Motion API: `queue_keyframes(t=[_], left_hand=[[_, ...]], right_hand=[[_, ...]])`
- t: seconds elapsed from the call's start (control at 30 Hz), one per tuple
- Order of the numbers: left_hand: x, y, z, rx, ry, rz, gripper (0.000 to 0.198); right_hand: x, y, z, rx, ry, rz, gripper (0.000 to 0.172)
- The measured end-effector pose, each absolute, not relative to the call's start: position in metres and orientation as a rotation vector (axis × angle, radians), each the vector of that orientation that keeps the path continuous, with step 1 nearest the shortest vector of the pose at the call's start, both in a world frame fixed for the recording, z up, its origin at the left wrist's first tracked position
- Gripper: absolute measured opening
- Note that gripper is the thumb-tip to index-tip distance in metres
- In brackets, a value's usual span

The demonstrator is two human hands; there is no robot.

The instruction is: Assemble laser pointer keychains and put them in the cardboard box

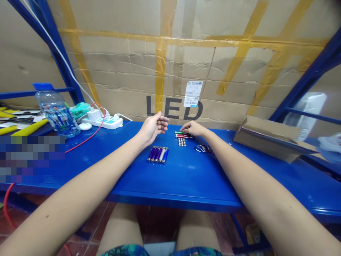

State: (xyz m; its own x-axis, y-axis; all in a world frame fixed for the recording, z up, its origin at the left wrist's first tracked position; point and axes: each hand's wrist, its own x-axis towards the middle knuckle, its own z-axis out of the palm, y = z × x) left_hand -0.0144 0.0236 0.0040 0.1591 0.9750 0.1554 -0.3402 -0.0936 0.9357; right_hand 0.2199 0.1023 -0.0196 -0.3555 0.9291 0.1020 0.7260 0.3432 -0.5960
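Observation:
My left hand (pixel 154 128) hovers over the blue table (pixel 133 185), its fingers loosely curved and apart, holding nothing. Below it lies a row of purple, silver and blue mini flashlights (pixel 157 155), side by side. Farther back, my right hand (pixel 193 128) has its fingertips closed on the end of a green mini flashlight (pixel 178 132). Just in front of that is a red mini flashlight (pixel 181 136), partly under the hand. Small silver button cells (pixel 182 142) stand in a neat grid nearer me. Carabiner clips (pixel 202 149) lie beside my right forearm, which partly hides them.
A large cardboard box (pixel 119 71) marked LED walls off the back. On the left are a water bottle (pixel 57 112), a power strip (pixel 112 122) with plugs and a red cable (pixel 87 138). An open small carton (pixel 269 138) sits at the right, near the blue frame posts.

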Motion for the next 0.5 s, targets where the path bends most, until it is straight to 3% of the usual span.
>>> queue_keyframes(t=[0.5], left_hand=[[-0.0140,0.0213,0.0041,1.144,0.782,1.290,0.043]], right_hand=[[0.2261,0.0976,-0.0211,-1.416,-2.194,0.628,0.024]])
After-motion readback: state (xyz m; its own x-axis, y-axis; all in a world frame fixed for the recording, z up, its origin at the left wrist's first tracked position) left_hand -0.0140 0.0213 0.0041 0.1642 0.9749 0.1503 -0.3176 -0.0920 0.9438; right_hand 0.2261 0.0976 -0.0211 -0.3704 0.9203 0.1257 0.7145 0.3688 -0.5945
